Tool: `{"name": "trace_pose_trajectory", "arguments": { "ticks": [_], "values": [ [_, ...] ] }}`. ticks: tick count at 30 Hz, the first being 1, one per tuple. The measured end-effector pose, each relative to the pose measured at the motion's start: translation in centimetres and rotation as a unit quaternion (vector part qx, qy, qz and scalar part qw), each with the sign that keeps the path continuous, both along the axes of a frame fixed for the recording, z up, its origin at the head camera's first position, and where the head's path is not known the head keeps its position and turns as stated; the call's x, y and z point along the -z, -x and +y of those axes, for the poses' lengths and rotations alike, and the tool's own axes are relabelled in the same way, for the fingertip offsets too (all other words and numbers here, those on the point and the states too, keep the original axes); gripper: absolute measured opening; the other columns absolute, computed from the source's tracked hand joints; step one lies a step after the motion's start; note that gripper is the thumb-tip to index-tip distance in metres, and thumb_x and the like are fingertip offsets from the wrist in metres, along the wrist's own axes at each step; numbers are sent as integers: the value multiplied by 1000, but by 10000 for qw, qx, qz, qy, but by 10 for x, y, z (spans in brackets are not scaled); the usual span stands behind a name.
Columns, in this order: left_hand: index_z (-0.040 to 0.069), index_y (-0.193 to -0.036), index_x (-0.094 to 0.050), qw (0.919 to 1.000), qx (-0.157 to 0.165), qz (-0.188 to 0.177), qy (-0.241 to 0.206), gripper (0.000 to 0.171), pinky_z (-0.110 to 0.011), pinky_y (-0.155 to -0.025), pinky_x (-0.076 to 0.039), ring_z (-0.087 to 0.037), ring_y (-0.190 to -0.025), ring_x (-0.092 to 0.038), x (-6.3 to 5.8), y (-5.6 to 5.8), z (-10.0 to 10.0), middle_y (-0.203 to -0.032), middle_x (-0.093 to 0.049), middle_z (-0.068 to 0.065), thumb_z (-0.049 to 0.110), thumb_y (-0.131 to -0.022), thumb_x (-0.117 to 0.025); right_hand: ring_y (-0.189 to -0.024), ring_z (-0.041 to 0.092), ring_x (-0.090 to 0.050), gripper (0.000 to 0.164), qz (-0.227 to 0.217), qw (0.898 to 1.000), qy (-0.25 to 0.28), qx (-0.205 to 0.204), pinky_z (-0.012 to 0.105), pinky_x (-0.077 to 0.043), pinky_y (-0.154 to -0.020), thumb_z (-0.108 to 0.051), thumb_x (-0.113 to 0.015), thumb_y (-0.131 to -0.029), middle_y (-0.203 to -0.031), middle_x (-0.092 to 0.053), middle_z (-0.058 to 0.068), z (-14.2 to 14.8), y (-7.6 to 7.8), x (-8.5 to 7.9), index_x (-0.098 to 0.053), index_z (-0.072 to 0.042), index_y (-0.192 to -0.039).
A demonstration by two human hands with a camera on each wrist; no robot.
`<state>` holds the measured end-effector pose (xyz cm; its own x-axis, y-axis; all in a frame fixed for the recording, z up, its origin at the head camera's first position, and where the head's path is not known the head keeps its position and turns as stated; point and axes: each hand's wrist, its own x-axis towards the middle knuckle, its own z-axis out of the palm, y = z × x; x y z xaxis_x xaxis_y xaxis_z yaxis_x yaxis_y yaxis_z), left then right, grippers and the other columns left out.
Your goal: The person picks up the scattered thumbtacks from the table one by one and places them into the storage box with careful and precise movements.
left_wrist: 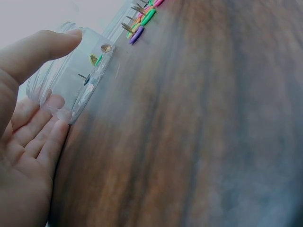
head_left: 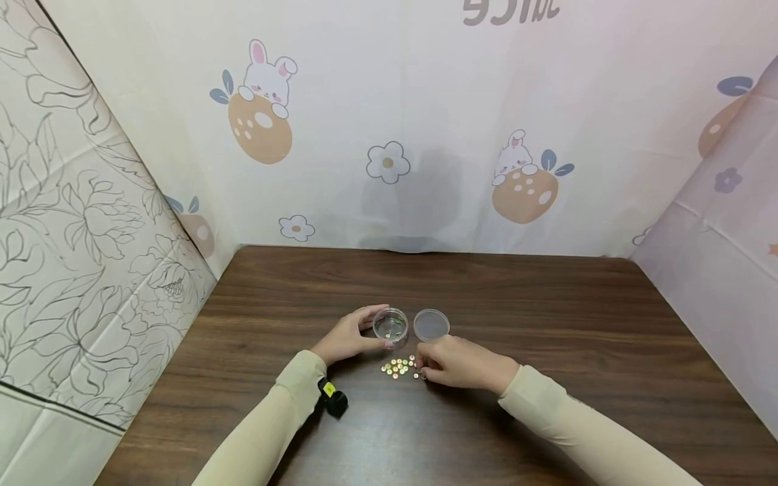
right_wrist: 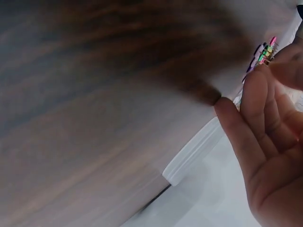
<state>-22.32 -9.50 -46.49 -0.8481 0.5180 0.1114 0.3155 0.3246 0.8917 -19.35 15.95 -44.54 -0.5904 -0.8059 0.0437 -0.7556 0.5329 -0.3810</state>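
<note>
My left hand holds a clear round plastic container on the table, thumb on the near side and fingers on the far side. A few thumbtacks lie inside it. In front of the container several more thumbtacks are spread, points up; the left wrist view shows purple, green and pink heads. My right hand is at the right edge of this group, its thumb and bent index finger close to the tacks. Whether a tack is pinched between them is hidden.
A round clear lid lies on the table just right of the container, beyond my right hand. A black device with a yellow label is at my left wrist. The dark wooden table ends at a printed cloth backdrop.
</note>
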Motion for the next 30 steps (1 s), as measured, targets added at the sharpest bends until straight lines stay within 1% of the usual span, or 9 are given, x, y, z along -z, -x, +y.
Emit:
{"name": "trace_pose_trajectory", "arguments": {
  "ticks": [5, 9, 14, 20, 24, 30],
  "values": [
    [7, -138, -43, 10000, -7, 4, 2, 72, -49, -100, -41, -26, -117, -50, 0, 0, 0, -131, -51, -15, 20, -76, -78, -57, -5, -47, 7, -230, 9996, -7, -138, 14, -43, -50, -14, -64, -84, -67, -52, -15, 3, 0, 0, -61, -20, -84],
    [7, -138, -43, 10000, 9, -25, 5, 72, -49, -100, -41, -25, -116, -50, 0, 0, 0, -131, -51, -15, 20, -76, -78, -57, -5, -47, 5, -293, 9994, -111, -169, 15, -44, -49, -14, -64, -84, -68, -53, -15, 3, 0, 0, -61, -18, -84],
    [8, -139, -43, 10000, -21, -67, 66, 72, -49, -101, -41, -25, -117, -49, -1, -1, 0, -132, -51, -13, 21, -77, -77, -57, -4, -47, 9, -236, 9994, -231, -102, 16, -43, -48, -12, -64, -83, -68, -52, -14, 1, -1, -1, -59, -19, -80],
    [9, -139, -43, 9999, -55, -67, 106, 72, -48, -101, -41, -24, -118, -48, -1, -2, 0, -132, -51, -11, 23, -77, -78, -55, -3, -44, 14, 0, 9996, -268, -39, 15, -41, -46, -9, -64, -83, -66, -50, -14, -1, -3, -1, -57, -20, -77],
    [9, -139, -43, 9999, -56, -76, 106, 72, -49, -102, -40, -25, -119, -47, -1, -2, 0, -134, -50, -12, 22, -77, -77, -54, -3, -43, 15, 82, 9996, -264, -22, 15, -39, -45, -7, -63, -83, -65, -49, -13, -1, -3, -1, -57, -19, -76],
    [7, -139, -43, 10000, -31, -51, 42, 72, -50, -101, -40, -27, -118, -48, 0, -1, 0, -133, -50, -14, 20, -77, -77, -54, -4, -42, 17, 87, 9995, -285, 34, 15, -39, -46, -8, -63, -84, -64, -48, -14, -2, -3, -1, -56, -20, -74]
  ]
}}
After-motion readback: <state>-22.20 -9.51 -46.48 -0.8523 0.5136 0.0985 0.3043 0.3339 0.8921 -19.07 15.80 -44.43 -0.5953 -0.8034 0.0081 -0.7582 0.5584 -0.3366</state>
